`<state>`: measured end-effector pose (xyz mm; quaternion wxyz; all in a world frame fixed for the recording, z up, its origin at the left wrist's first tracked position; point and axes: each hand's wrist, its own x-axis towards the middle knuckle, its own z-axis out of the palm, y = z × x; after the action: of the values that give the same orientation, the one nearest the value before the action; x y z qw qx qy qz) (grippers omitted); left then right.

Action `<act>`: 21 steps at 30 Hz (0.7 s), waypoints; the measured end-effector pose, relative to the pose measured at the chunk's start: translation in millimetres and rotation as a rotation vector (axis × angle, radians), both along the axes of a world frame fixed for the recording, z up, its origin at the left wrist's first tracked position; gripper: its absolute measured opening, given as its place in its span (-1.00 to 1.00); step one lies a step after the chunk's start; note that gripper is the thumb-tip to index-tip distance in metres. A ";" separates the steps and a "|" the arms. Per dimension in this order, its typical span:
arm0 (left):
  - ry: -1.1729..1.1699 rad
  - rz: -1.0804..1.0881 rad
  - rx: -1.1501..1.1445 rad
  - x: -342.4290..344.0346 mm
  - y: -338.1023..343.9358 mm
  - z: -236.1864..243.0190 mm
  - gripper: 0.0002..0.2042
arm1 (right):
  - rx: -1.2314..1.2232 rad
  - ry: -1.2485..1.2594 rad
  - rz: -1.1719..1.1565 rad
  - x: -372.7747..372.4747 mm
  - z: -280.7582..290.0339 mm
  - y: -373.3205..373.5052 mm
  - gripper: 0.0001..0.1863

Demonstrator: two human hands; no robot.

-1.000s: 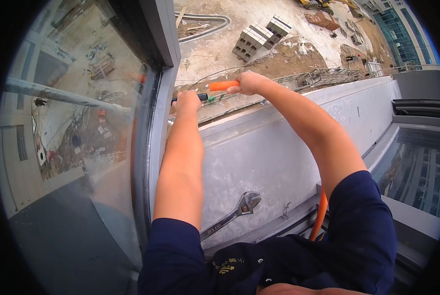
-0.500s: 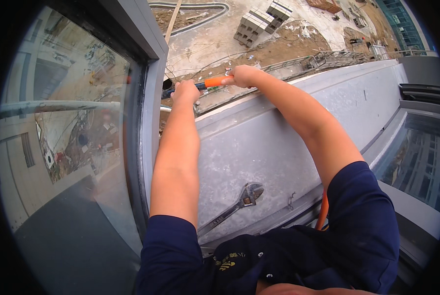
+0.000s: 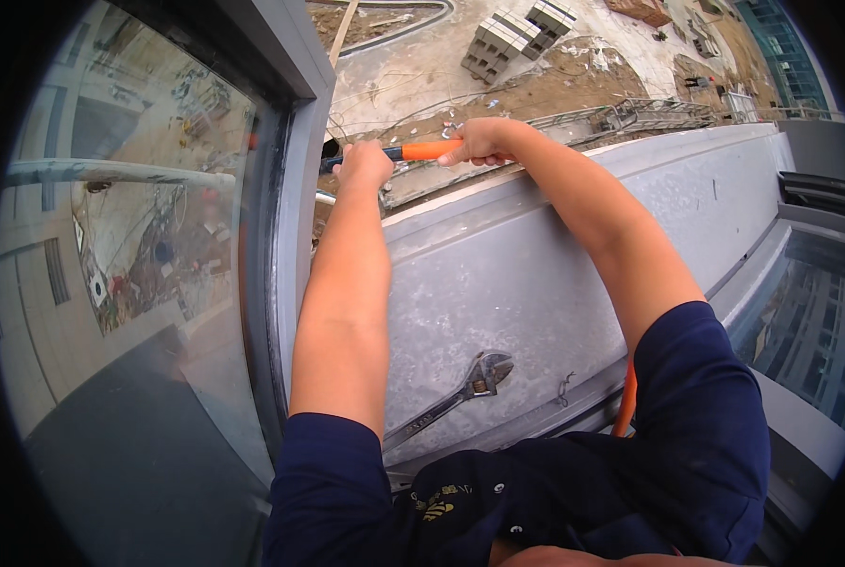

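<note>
Out past the edge of the grey ledge (image 3: 526, 293), my left hand (image 3: 361, 161) is closed on a black tube (image 3: 393, 154) beside the window frame. My right hand (image 3: 479, 142) is closed on an orange tube (image 3: 422, 150), which is in line with and meets the black one. An adjustable wrench (image 3: 455, 395) lies on the ledge between my forearms. A small bent metal piece (image 3: 564, 387) is to its right, and an orange hose (image 3: 628, 397) shows below my right arm.
A grey-framed glass pane (image 3: 139, 265) stands close on my left, and a glazed window section (image 3: 800, 321) is on my right. Far below outside are stacked grey blocks (image 3: 498, 47), a metal framework (image 3: 630, 115) and bare ground.
The orange tube's end, apart from the black tube a second ago, now meets it. Both hands have moved slightly farther away from me, with my grips still on the tubes.
</note>
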<state>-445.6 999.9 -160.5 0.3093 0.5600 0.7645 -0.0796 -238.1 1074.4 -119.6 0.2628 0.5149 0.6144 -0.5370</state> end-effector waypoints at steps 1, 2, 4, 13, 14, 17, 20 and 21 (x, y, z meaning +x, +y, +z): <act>-0.005 0.008 -0.003 -0.3 0.4 -1.0 -0.70 | -0.016 -0.004 0.006 0.1 1.2 0.5 -0.44; -0.011 0.015 -0.006 0.0 1.7 -2.6 -0.71 | -0.032 -0.009 0.012 0.0 1.8 0.4 -0.46; -0.021 0.024 -0.011 -0.3 3.0 -6.0 -0.70 | -0.061 0.002 -0.008 -0.7 -0.8 -0.5 -0.48; -0.046 0.037 -0.043 2.1 7.9 -7.4 -0.67 | 0.013 0.052 -0.109 -0.2 1.2 -4.1 -0.53; -0.050 0.046 -0.047 3.1 7.2 -4.1 -0.67 | 0.021 0.055 -0.105 -1.6 1.1 -4.9 -0.54; -0.036 -0.017 0.074 -7.4 8.8 -42.3 -0.73 | 0.203 -0.015 0.125 -15.6 0.8 -6.8 -0.54; -0.052 -0.049 0.175 -5.9 8.5 -55.5 -0.73 | 0.496 -0.132 0.387 -25.6 -5.8 -16.6 -0.53; -0.062 -0.042 0.192 -4.5 6.3 -54.6 -0.74 | 0.605 -0.139 0.427 -27.3 -5.8 -21.0 -0.56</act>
<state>-450.2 1006.2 -215.1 0.2761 0.6053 0.7465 0.0050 -265.4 1053.5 -125.5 0.2461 0.4646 0.8195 -0.2282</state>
